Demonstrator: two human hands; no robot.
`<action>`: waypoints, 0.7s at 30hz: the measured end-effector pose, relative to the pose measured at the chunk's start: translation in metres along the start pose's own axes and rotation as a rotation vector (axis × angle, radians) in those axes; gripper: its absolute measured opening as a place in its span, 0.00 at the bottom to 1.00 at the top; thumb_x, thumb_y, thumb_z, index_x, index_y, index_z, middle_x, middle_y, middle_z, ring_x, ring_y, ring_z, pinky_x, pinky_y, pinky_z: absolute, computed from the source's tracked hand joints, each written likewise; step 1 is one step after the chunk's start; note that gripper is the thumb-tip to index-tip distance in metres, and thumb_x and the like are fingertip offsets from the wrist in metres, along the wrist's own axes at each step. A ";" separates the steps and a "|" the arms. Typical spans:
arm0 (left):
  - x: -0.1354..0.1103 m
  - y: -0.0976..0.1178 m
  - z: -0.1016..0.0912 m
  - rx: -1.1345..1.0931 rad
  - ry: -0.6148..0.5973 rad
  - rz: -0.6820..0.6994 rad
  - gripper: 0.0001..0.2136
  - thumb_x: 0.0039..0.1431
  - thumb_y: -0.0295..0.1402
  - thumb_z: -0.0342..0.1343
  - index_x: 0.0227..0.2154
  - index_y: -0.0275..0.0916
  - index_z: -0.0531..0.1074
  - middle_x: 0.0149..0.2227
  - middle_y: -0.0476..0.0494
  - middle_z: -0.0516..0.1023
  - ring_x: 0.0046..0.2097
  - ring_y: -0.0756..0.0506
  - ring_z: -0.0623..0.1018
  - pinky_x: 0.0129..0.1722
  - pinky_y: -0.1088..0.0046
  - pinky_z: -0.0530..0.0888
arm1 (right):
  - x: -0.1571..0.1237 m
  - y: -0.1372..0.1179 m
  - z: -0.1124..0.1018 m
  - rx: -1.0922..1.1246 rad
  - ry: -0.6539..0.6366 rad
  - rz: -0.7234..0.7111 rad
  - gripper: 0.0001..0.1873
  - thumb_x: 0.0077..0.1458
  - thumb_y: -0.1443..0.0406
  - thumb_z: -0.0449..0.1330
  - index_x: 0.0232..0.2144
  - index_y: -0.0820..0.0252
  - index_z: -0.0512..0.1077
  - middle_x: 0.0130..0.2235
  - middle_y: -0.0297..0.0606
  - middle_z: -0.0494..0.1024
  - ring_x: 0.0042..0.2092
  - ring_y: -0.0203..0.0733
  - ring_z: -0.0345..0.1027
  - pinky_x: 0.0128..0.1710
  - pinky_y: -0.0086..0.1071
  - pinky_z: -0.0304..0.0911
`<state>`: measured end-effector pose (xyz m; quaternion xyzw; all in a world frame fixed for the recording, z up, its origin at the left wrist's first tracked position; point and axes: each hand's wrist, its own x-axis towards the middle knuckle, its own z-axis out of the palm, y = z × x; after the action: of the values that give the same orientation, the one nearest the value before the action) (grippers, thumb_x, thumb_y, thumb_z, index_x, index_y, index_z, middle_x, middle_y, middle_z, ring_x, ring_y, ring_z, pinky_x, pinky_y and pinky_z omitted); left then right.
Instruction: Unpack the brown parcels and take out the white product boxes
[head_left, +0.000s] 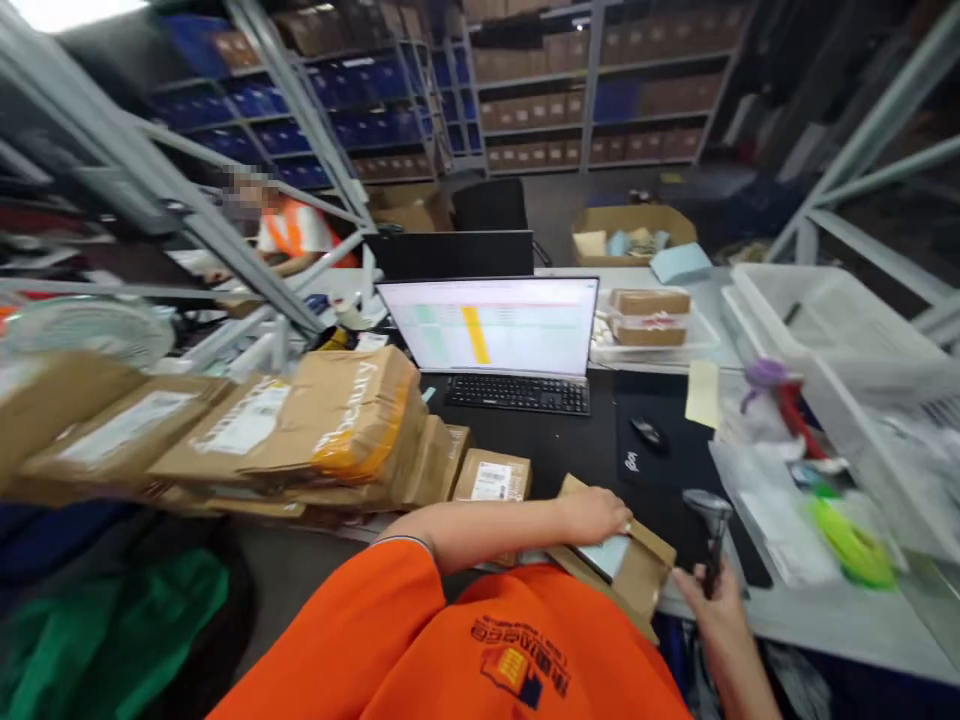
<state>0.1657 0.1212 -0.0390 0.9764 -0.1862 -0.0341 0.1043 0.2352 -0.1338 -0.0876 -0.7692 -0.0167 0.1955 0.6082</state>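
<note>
My right hand (718,595) grips a handheld barcode scanner (711,515) by its handle, with the scanner's head pointing up. Across my body reaches my left arm, and my left hand (595,514) is closed on the edge of an opened cardboard box (643,575). The box lies at the desk's front edge against my body, its flaps raised. Something pale and flat (604,556) shows inside it, partly hidden by my hand. A smaller labelled carton (493,477) sits just left of the box.
Taped cartons (360,420) are piled on the left. A lit monitor (499,320), keyboard (517,393) and mouse (649,434) stand ahead. At right are plastic bags (780,520) and a clear bin (855,410). A person in an orange vest (292,235) is at far left.
</note>
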 end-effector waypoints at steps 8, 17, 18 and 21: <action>-0.015 0.000 0.018 0.009 0.038 -0.283 0.21 0.72 0.44 0.45 0.44 0.32 0.75 0.41 0.34 0.81 0.43 0.38 0.82 0.38 0.65 0.76 | 0.001 -0.006 0.060 0.051 -0.234 0.125 0.53 0.21 0.50 0.76 0.53 0.48 0.63 0.40 0.37 0.79 0.41 0.61 0.79 0.41 0.49 0.77; 0.023 -0.027 -0.005 -0.220 -0.187 -0.045 0.15 0.69 0.43 0.52 0.43 0.35 0.75 0.45 0.37 0.82 0.46 0.41 0.82 0.40 0.68 0.76 | 0.023 0.025 0.039 0.036 -0.349 0.213 0.51 0.23 0.46 0.74 0.53 0.42 0.63 0.37 0.36 0.81 0.47 0.66 0.79 0.47 0.52 0.77; 0.016 -0.027 -0.009 -0.180 -0.185 -0.034 0.15 0.67 0.43 0.54 0.46 0.35 0.74 0.46 0.36 0.81 0.47 0.40 0.82 0.40 0.67 0.76 | 0.025 0.025 0.037 0.041 -0.372 0.213 0.53 0.23 0.47 0.75 0.55 0.42 0.63 0.37 0.35 0.81 0.47 0.66 0.79 0.47 0.53 0.77; -0.016 -0.025 -0.012 0.005 -0.149 -0.184 0.21 0.62 0.46 0.58 0.49 0.35 0.74 0.47 0.33 0.79 0.46 0.35 0.82 0.36 0.62 0.77 | 0.024 0.025 0.033 -0.010 -0.378 0.073 0.50 0.29 0.46 0.73 0.57 0.41 0.62 0.36 0.34 0.81 0.44 0.66 0.80 0.46 0.54 0.77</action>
<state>0.1609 0.1524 -0.0320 0.9844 -0.1032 -0.1153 0.0840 0.2411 -0.1036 -0.1243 -0.7220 -0.1038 0.3583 0.5828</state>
